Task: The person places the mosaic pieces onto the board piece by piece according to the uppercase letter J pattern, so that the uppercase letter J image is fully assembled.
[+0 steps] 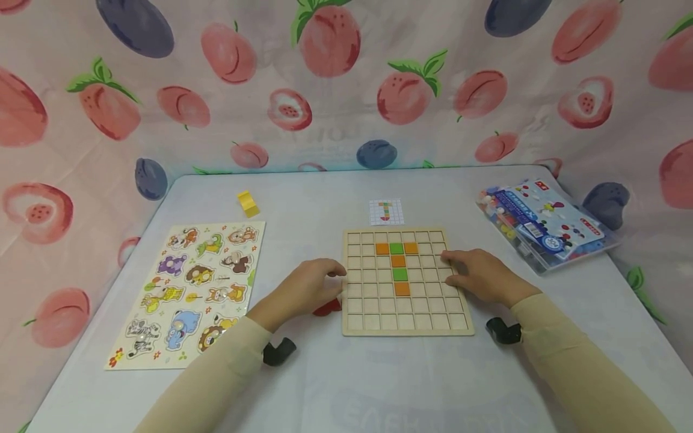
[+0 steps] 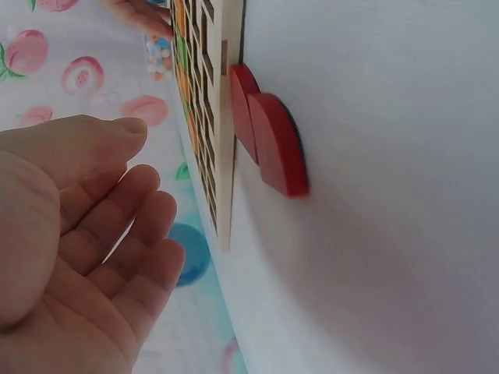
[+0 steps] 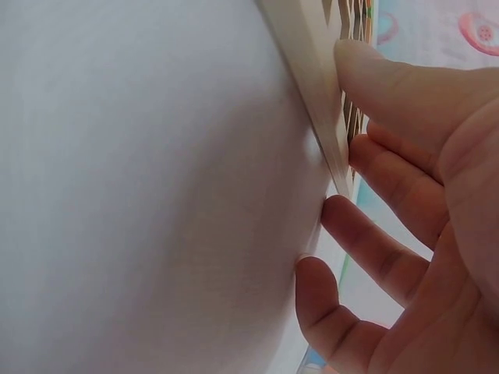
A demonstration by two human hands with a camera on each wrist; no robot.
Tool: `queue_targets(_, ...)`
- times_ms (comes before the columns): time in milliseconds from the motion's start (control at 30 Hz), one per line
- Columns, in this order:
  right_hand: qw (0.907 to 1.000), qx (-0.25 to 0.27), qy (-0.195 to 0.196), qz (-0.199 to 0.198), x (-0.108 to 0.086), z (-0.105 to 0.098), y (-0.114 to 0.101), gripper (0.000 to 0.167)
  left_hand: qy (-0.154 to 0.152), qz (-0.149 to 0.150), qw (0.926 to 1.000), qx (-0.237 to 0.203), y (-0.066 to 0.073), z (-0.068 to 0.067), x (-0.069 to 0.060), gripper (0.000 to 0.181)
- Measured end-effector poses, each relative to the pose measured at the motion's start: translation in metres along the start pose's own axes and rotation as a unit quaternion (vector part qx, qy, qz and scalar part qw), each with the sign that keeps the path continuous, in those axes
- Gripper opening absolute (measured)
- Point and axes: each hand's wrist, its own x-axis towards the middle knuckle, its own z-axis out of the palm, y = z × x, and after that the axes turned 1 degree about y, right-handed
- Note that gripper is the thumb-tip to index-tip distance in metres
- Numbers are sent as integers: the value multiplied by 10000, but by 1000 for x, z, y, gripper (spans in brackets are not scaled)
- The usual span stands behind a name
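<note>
1. A white-covered table (image 1: 314, 210) spans the frame beneath a pale cloth (image 1: 335, 141) printed with peaches and dark plums.
2. A cream puzzle board (image 1: 189, 257) with coloured cartoon animals lies at the left of the frame.
3. A square, light-wood grid board (image 1: 408, 332) lies flat just right of centre, between the hands.
4. A clear plastic box (image 1: 533, 260), holding colourful pieces and a blue printed sheet, sits at the upper right.
5. The left hand (image 1: 310, 287) is at the grid board's left edge, its thumb apart from loosely bent fingers; contact is unclear.
6. The right hand (image 1: 484, 275) is at the right edge, fingers spread, the thumb touching the rim.
7. A small white card (image 1: 401, 213), showing a coloured pattern on a grid, lies just above the board.
8. Two red, curved-edged blocks (image 2: 277, 144) lie beside the board's left edge, partly behind the left hand in the head view.
9. A small yellow piece (image 1: 248, 204) lies at upper left of centre.
10. Four orange square tiles (image 1: 398, 261) and two green square tiles (image 1: 400, 275) form a T in the grid.
</note>
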Motion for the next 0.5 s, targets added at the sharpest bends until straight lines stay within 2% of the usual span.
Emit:
queue_targets(300,10000,4,51,-81,0,1,1,58,-74,-103,9999,-57,-10,-1,-7,28)
queue_targets(500,9999,42,67,-123,0,1,1,57,-276,-236,9993,-116,-12,0,-10,30)
